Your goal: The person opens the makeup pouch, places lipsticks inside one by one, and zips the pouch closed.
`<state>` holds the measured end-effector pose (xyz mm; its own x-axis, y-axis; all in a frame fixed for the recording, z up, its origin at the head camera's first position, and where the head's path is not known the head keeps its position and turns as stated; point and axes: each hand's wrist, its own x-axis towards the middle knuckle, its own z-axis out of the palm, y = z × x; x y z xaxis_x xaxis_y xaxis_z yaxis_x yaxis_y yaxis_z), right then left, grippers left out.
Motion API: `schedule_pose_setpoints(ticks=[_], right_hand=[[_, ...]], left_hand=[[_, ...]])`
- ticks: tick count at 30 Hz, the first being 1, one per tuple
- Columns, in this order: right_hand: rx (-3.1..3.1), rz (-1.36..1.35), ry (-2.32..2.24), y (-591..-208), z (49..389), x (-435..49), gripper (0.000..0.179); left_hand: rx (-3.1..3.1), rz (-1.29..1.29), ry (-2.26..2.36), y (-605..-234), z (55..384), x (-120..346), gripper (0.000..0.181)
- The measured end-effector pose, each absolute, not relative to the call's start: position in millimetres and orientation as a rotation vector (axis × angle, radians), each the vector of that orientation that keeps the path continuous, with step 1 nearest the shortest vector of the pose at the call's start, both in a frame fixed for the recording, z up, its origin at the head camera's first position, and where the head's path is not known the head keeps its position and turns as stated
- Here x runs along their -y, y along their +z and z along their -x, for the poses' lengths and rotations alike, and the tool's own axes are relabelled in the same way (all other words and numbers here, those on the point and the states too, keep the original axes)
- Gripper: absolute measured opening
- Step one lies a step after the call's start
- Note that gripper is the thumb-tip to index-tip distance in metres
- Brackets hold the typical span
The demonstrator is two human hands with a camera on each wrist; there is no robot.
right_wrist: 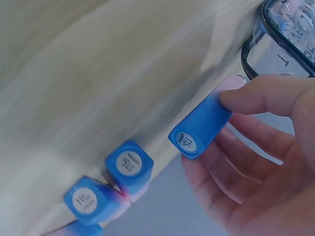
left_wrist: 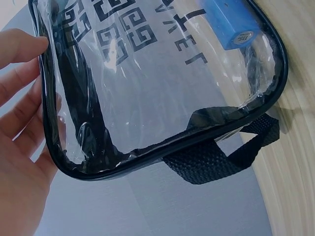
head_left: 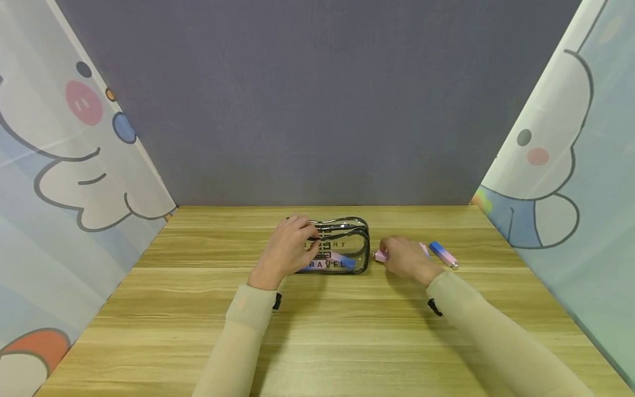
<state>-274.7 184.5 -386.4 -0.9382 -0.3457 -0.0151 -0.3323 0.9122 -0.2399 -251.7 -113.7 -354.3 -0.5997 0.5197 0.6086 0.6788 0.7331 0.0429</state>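
Note:
A clear pouch (head_left: 358, 251) with black piping and printed lettering stands on the table. My left hand (head_left: 289, 249) grips its top rim between thumb and fingers, as the left wrist view shows up close. Through the plastic, blue-and-pink lipsticks (head_left: 343, 260) show at the bottom of the pouch. Just right of it, my right hand (head_left: 405, 258) pinches a square blue-to-pink lipstick (right_wrist: 203, 122), thumb on one side and fingers on the other. Several more lipsticks (right_wrist: 129, 166) lie beside this hand, partly covered by it in the head view.
The wood-grain table (head_left: 327, 342) ends at a grey panel (head_left: 322, 110) behind. Cartoon-printed curtains (head_left: 89, 160) flank both sides. A black fabric strap loop (left_wrist: 206, 164) sticks out from the pouch's end. One lipstick (head_left: 444, 255) lies farthest right.

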Motion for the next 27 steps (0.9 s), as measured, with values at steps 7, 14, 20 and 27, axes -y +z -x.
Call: schedule_pose_setpoints(ticks=[7,14,20,27], right_hand=[[-3.019,0.613,-0.334,-373,276,-185,0.019],[-3.042,0.692,-0.299,-361,279,-185,0.022],[-3.046,0.703,-0.309,-354,282,-185,0.029],[-3.062,0.668,-0.306,-343,283,-188,0.033]], left_hand=[[2.353,0.905,-0.362,-354,251,114,0.006],[2.349,0.902,-0.362,-355,252,113,0.006],[2.344,0.908,-0.365,-355,252,114,0.006],[2.341,0.912,-0.364,-354,252,114,0.006]])
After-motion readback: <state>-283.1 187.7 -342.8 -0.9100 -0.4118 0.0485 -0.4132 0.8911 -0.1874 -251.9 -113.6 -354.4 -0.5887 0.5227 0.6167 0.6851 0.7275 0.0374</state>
